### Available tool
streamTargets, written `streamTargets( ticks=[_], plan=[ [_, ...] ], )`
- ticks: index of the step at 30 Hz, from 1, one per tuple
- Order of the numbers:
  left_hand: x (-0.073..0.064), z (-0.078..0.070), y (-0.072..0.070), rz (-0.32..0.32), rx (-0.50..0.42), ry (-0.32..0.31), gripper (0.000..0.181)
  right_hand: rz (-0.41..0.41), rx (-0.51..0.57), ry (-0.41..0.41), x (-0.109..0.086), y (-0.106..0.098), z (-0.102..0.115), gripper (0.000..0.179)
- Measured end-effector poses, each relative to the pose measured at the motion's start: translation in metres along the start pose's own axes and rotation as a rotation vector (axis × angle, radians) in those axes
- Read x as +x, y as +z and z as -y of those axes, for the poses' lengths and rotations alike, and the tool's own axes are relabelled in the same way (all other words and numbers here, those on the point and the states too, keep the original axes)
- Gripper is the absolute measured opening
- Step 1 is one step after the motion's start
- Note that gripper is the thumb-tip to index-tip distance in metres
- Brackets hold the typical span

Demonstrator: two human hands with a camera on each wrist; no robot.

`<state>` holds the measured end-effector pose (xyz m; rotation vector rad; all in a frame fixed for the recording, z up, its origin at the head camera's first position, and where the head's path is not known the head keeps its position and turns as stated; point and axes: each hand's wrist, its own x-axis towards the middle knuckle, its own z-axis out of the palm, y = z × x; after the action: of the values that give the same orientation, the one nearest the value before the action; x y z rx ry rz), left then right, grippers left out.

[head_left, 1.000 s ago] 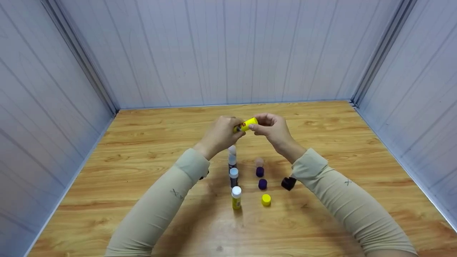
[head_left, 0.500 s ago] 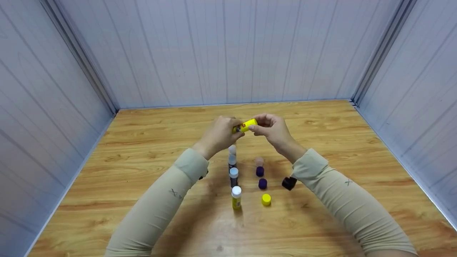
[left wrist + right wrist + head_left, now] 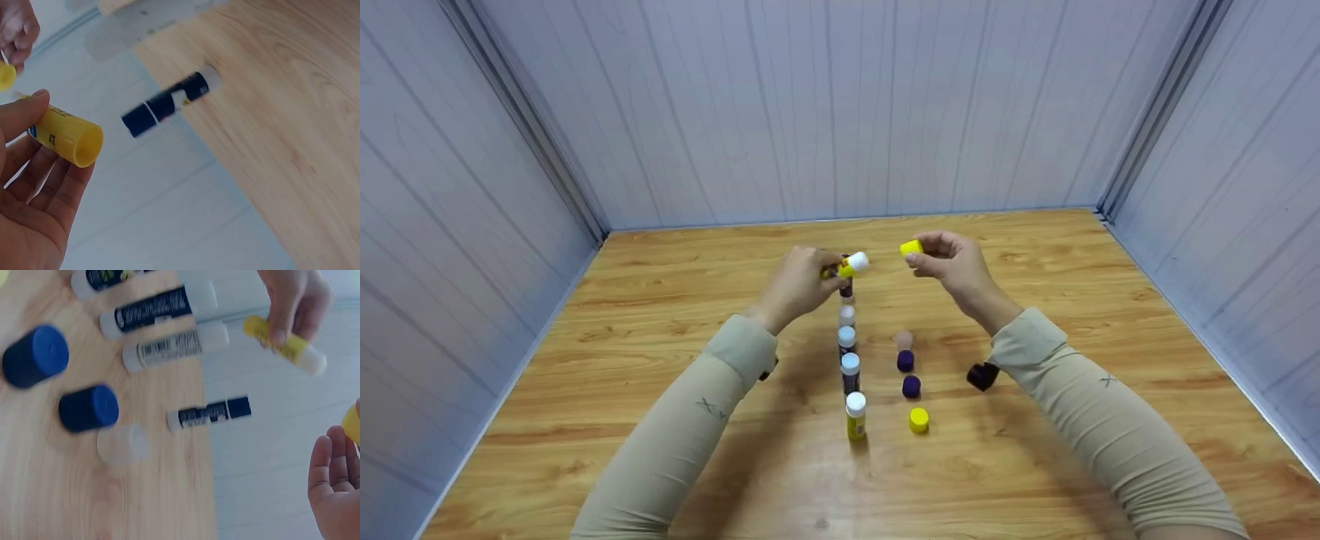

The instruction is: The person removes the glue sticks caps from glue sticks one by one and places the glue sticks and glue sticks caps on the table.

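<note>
My left hand (image 3: 795, 289) grips a yellow glue stick (image 3: 851, 265) whose white end is bare and points right. In the left wrist view, the hollow yellow base of this glue stick (image 3: 67, 135) faces the camera. My right hand (image 3: 964, 277) pinches a yellow cap (image 3: 911, 248) between thumb and fingers, a short gap away from the white end. Both hands are above the far part of the table. Just behind the left hand's fingers stands a dark blue glue stick (image 3: 208, 413) with its dark cap on.
Several uncapped glue sticks stand upright in a row, a yellow one (image 3: 856, 420) nearest. Right of them lie a yellow cap (image 3: 919, 421), two dark blue caps (image 3: 911, 387) and a translucent cap (image 3: 904, 341). White panel walls (image 3: 840, 112) enclose the wooden table (image 3: 660, 300).
The yellow cap has come off the glue stick in the left hand. My hands have moved apart, the left to the left with the stick, the right to the right with the cap.
</note>
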<state>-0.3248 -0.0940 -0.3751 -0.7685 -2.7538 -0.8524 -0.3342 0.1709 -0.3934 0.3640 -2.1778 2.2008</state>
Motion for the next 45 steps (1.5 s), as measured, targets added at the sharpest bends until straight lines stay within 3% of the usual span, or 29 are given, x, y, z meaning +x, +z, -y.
streamTargets(
  ticks=[3, 18, 27, 36, 45],
  plan=[
    [-0.002, 0.006, -0.003, -0.011, -0.038, -0.039, 0.024, -0.004, -0.029, 0.008, 0.002, -0.007, -0.002, 0.038],
    [-0.003, 0.019, -0.001, -0.06, -0.126, -0.086, 0.02, 0.017, -0.183, -0.031, 0.005, -0.015, -0.013, 0.034],
    [-0.005, 0.019, 0.001, -0.058, -0.185, -0.101, 0.024, 0.088, -0.46, -0.121, 0.003, -0.009, -0.02, 0.032],
    [-0.008, 0.024, 0.008, -0.074, -0.261, -0.144, 0.021, 0.143, -0.603, -0.117, 0.003, -0.005, -0.032, 0.028],
    [-0.011, 0.028, 0.011, -0.07, -0.272, -0.164, 0.018, 0.268, -0.727, -0.122, 0.005, -0.006, -0.044, 0.025]
  ],
)
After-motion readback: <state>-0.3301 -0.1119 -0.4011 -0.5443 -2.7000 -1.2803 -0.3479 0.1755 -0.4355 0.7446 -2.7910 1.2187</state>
